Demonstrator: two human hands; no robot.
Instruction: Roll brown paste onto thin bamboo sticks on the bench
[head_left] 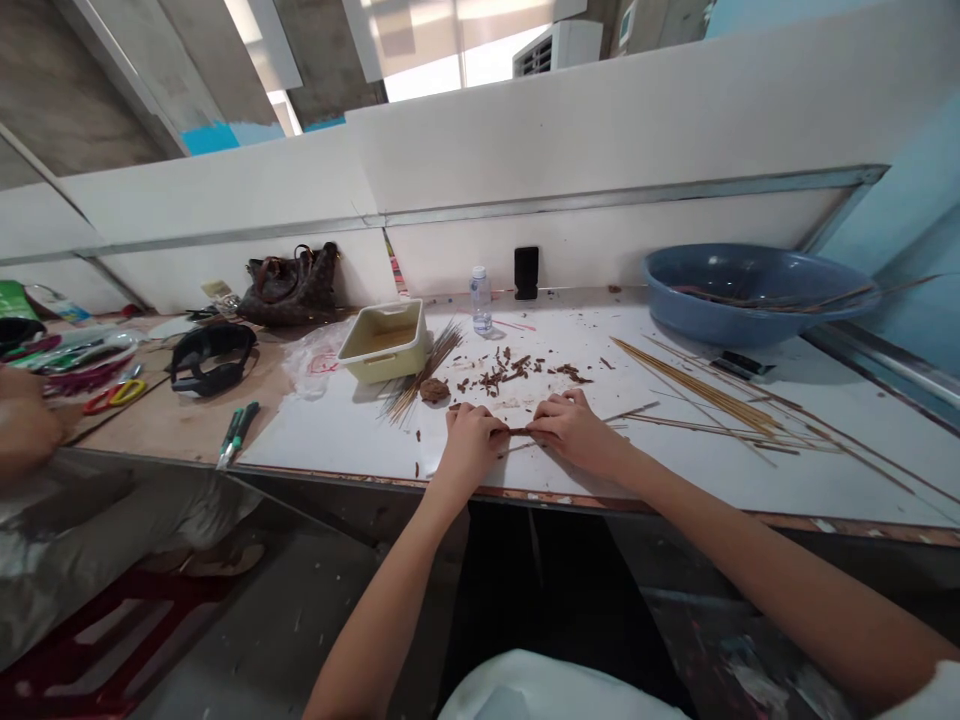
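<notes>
Single view, worn on the person's head, faced forward and down across a white-topped workbench [322, 440]. The camera sat close above the work: both forearms rose from the bottom edge, with the left hand [469, 445] and right hand [574, 432] near frame centre, meeting at a thin brown stick [517, 431]. The wide view took in a white partition wall [600, 150] across the upper half and a concrete ceiling [67, 90] at top left. Framing was rolled, the wall's metal rail [622, 205] climbing rightward.
</notes>
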